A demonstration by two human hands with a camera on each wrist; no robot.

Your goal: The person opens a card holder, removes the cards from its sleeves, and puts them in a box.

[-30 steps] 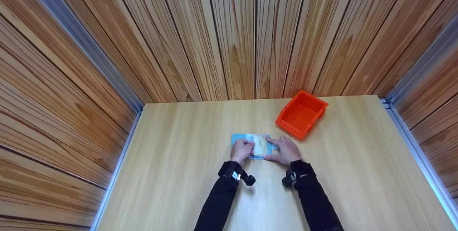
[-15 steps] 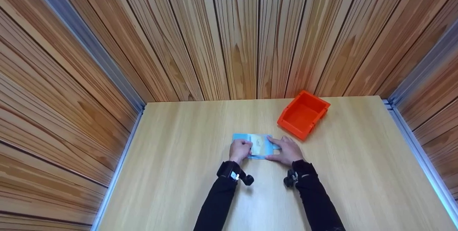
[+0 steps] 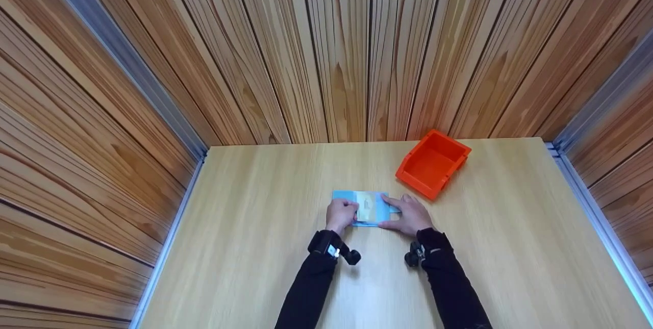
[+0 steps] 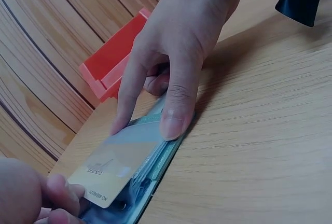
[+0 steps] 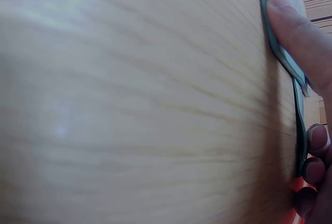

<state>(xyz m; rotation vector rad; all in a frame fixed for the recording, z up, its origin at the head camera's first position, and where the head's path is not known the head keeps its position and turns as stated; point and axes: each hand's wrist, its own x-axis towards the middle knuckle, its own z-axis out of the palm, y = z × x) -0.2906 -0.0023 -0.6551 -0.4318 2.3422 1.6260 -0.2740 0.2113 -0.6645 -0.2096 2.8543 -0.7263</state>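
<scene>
A light-blue card holder (image 3: 382, 209) with clear sleeves lies opened out on the table in the head view. My left hand (image 3: 341, 214) pinches the corner of a gold card (image 4: 106, 175), with thumb and finger at its edge in the left wrist view. That card lies over the sleeves, its far part under clear plastic. From the other side, my right hand (image 3: 409, 215) grips the holder, its thumb on the near edge and index finger on the far edge. In the right wrist view, the right thumb (image 5: 295, 29) presses the holder's teal edge (image 5: 272, 32).
An orange bin (image 3: 432, 164) stands at an angle on the table (image 3: 265, 191), beyond my right hand and near the back wall. Wood-panelled walls (image 3: 336, 53) enclose the table at the back and sides. Black wrist cameras (image 3: 351, 256) are strapped on both arms.
My left hand has shifted slightly left, and the gold card has slid left with it relative to the holder. The right hand keeps its grip, and the bin has stayed put.
</scene>
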